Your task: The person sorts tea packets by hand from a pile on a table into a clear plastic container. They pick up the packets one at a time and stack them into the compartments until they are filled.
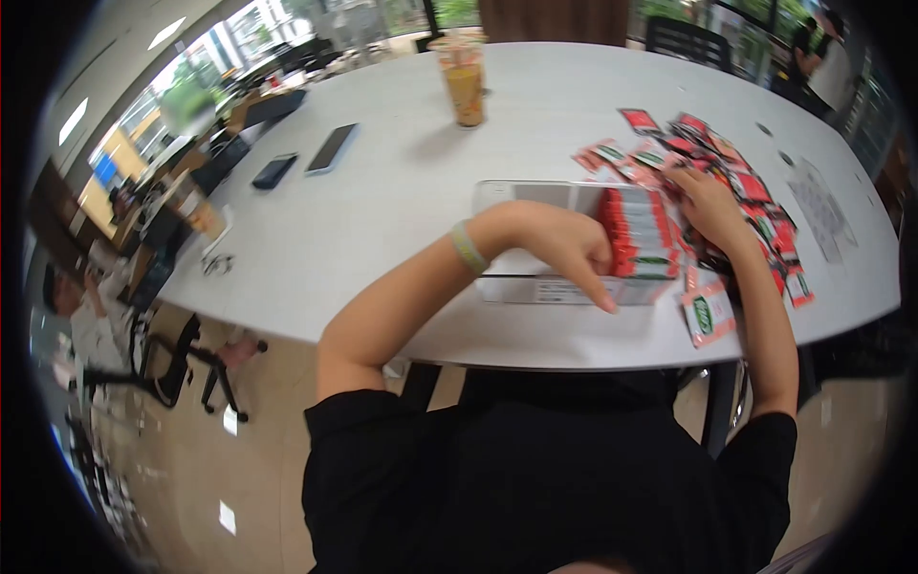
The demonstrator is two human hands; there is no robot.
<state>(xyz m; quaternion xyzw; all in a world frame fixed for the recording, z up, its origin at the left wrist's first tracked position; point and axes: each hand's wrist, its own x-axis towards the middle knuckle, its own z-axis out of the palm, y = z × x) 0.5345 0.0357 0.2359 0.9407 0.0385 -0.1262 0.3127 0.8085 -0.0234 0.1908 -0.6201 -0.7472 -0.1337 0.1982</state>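
A clear plastic box [524, 191] lies on the table in front of me, with a row of red and grey sachets [639, 234] standing packed at its right end. My left hand [572, 251] reaches over the box, its bent fingers against the row's left side and its thumb stretched out apart. To the right of the box spreads a loose pile of red, pink and black sachets [751, 187]. My right hand [710, 209] is at the pile's left side, its fingertips pinched together on a sachet [650, 157]. One pink and white sachet [709, 314] lies near the front edge.
Farther back on the white table [382, 239] stands a cup of orange drink [466, 88]. A phone [333, 148] and a dark case [274, 171] lie at the left. A clear plastic sheet [822, 210] is at the far right. Another person [105, 320] sits at left.
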